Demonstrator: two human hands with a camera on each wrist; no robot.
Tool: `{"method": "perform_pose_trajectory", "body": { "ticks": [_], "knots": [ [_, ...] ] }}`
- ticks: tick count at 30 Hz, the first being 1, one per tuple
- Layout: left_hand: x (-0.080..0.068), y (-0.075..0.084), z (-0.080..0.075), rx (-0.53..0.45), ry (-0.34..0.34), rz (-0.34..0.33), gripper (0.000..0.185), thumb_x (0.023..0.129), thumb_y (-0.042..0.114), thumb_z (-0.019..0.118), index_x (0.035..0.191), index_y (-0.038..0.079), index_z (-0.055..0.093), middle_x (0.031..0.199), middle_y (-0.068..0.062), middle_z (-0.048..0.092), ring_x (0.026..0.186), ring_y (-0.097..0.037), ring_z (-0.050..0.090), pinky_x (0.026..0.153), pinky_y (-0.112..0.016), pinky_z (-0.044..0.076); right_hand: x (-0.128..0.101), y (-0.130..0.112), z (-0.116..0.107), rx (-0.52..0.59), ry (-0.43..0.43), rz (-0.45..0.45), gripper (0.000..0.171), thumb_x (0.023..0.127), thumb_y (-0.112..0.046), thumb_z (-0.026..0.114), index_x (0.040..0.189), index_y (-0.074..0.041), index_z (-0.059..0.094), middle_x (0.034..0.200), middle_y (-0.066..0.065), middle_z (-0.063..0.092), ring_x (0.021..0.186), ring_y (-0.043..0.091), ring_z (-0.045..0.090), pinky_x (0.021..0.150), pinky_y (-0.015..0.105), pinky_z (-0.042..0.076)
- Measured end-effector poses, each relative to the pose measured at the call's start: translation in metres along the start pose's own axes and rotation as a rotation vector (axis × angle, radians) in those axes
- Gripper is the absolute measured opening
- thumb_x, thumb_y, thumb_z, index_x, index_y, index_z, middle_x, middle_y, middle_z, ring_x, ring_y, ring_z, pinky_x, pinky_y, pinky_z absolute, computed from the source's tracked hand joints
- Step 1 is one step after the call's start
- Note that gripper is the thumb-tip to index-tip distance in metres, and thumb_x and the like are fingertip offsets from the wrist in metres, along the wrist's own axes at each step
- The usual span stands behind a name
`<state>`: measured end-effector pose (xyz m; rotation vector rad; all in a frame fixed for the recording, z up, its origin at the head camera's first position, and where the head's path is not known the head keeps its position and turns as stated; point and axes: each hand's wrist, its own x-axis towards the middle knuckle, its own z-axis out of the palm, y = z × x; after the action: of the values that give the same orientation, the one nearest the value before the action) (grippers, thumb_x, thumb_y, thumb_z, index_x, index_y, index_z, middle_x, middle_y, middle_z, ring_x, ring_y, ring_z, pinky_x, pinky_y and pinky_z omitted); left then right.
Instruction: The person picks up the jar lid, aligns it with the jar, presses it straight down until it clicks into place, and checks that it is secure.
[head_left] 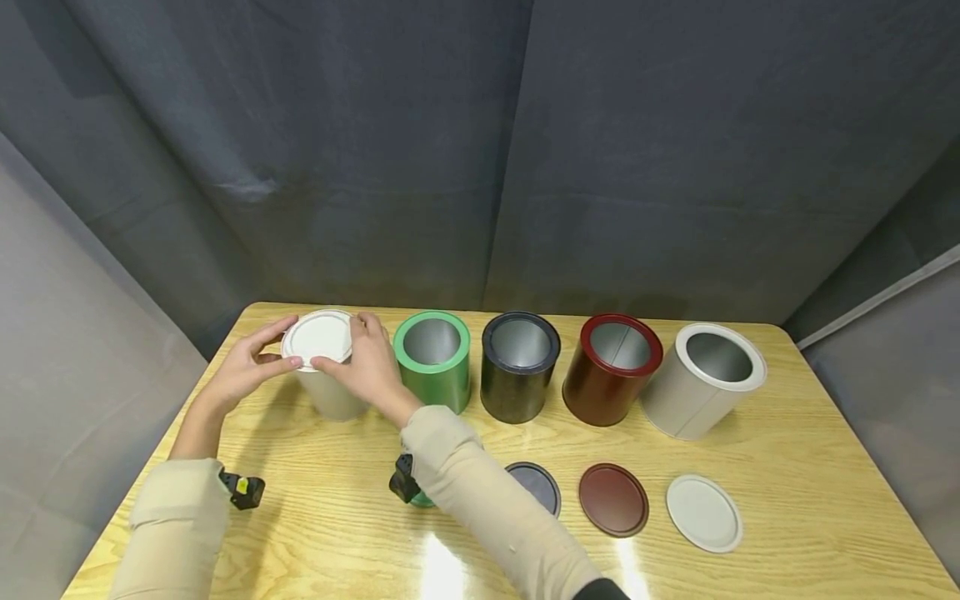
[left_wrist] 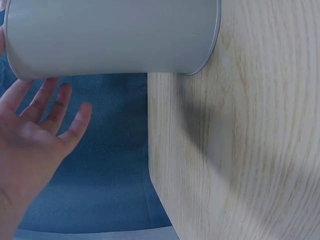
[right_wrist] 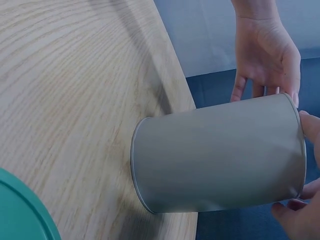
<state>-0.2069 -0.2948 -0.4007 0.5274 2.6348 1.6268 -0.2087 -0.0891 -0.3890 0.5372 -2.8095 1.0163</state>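
Observation:
A pale grey can stands at the left end of a row of cans, with a white lid on its top. My right hand holds the lid's near and right rim between thumb and fingers; in the right wrist view its fingertips curl at the can's top edge. My left hand is at the lid's left side, thumb touching the rim. Seen from the left wrist, that hand has straight, spread fingers beside the can.
Open green, black, red and white cans stand in the row. On the wooden table lie a black lid, red lid, white lid and a green lid half hidden under my right forearm. Grey curtains close the space in.

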Motion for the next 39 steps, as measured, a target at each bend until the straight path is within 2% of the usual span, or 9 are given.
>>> {"method": "perform_pose_trajectory", "body": {
  "ticks": [8,14,19,29,32,39],
  "knots": [
    [0.0,0.002,0.002,-0.003,0.04,0.037,0.057,0.084,0.002,0.063,0.134,-0.006,0.038,0.127,-0.012,0.044,0.103,-0.007,0.045,0.075,-0.014,0.044,-0.004,0.004,0.005,0.086,0.031,0.015,0.072,0.08,-0.046,0.064,0.135,-0.005,0.042,0.136,0.009,0.038,0.123,0.021,0.038,0.096,0.032,0.037],
    [0.0,0.003,0.004,0.016,0.064,0.045,0.055,0.083,0.002,0.064,0.132,-0.006,0.041,0.127,-0.014,0.045,0.104,-0.005,0.045,0.076,-0.014,0.044,-0.006,0.007,0.01,0.184,0.052,0.045,0.068,0.08,-0.04,0.065,0.135,-0.009,0.042,0.134,0.009,0.04,0.121,0.021,0.04,0.096,0.032,0.036],
    [0.001,0.001,0.005,0.01,0.076,0.056,0.054,0.081,-0.001,0.064,0.131,-0.007,0.043,0.124,-0.013,0.047,0.102,-0.007,0.046,0.075,-0.014,0.045,-0.006,0.008,0.011,0.221,0.042,0.075,0.068,0.081,-0.041,0.065,0.137,-0.011,0.04,0.135,0.009,0.038,0.122,0.021,0.039,0.097,0.034,0.035],
    [0.001,0.0,0.005,0.047,0.076,0.024,0.052,0.083,0.006,0.065,0.13,-0.004,0.045,0.12,-0.002,0.049,0.1,-0.01,0.047,0.072,-0.014,0.046,-0.007,0.008,0.013,0.259,0.034,0.096,0.068,0.081,-0.039,0.065,0.137,-0.012,0.039,0.135,0.009,0.038,0.122,0.022,0.039,0.098,0.034,0.034],
    [0.002,0.001,0.006,0.054,0.072,0.022,0.051,0.083,0.005,0.065,0.129,-0.004,0.045,0.119,-0.003,0.05,0.1,-0.01,0.047,0.071,-0.015,0.046,-0.007,0.008,0.013,0.269,0.03,0.103,0.069,0.081,-0.039,0.065,0.138,-0.012,0.038,0.135,0.01,0.038,0.122,0.022,0.039,0.098,0.035,0.034],
    [0.002,0.002,0.005,0.1,0.071,0.013,0.051,0.082,0.004,0.065,0.129,-0.002,0.046,0.121,-0.015,0.05,0.099,-0.007,0.047,0.071,-0.016,0.044,-0.007,0.009,0.014,0.284,0.027,0.101,0.068,0.081,-0.041,0.065,0.138,-0.015,0.039,0.136,0.009,0.038,0.122,0.021,0.039,0.097,0.035,0.035]
  ]
}}
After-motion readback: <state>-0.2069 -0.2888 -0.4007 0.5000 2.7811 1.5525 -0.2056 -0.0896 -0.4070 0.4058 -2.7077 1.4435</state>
